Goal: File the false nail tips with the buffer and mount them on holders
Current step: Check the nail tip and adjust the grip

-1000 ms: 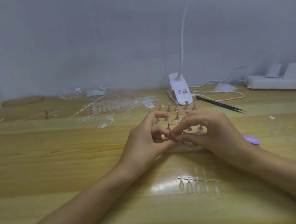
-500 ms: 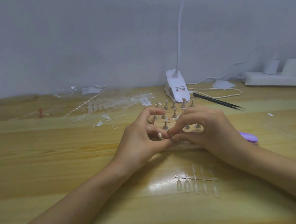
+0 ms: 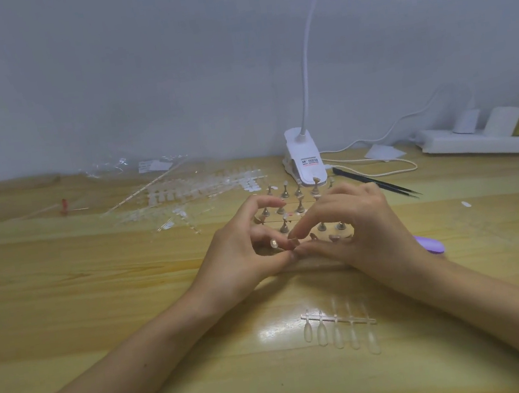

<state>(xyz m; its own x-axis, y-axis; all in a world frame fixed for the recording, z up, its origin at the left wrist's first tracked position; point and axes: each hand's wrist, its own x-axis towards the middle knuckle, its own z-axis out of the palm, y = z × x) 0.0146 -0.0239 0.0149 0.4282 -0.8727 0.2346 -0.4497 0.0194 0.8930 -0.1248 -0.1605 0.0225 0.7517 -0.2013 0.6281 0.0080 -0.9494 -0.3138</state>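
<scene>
Both hands over the table, in front of and partly covering the holders. Left hand and right hand: fingers curled, thumb and index tips meeting at one spot. Whatever sits between them is too small to make out, so can't tell if either grasps anything. Strip of nail tips lies nearer the person, apart from the hands. Purple buffer on table, partly hidden behind right wrist. Loose tips back left. Lamp clip and tweezers beyond the holders.

Tiny item between hands, indiscernible
</scene>
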